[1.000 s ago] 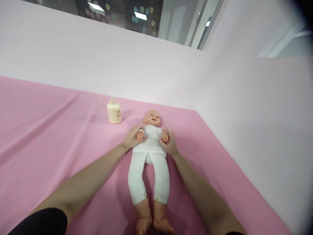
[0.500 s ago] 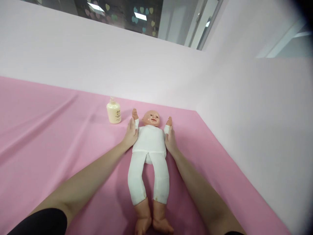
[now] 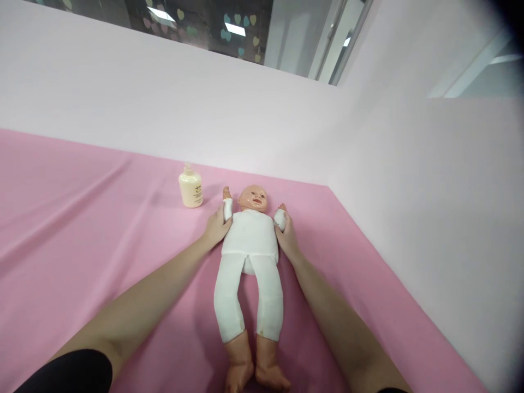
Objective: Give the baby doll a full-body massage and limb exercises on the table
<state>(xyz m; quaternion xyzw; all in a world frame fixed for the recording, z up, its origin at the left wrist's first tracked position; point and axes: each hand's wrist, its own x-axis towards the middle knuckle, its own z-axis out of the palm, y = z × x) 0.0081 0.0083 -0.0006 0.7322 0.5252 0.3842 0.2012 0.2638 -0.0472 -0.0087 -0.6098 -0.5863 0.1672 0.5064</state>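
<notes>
A baby doll (image 3: 250, 234) in a white cloth body lies on its back, head away from me and bare feet toward me. My left hand (image 3: 216, 226) is closed around the doll's arm on the left, thumb against the white sleeve by the chest. On the other side, my right hand (image 3: 287, 236) grips the doll's other arm, its thumb near the torso and its fingers along the outer side. Both doll arms are bent up beside the head, their small hands showing above my fingers. The undersides of my hands are hidden.
A cream pump bottle (image 3: 191, 189) stands upright left of the doll's head. Pink sheeting (image 3: 135, 229) with a few creases covers the surface. White walls (image 3: 184, 103) rise behind and on the right, with a window (image 3: 213, 27) above.
My hands have slid slightly down the doll's arms and curled more around them. The doll's hands sit a little lower, the right one most. Torso and bottle have stayed put.
</notes>
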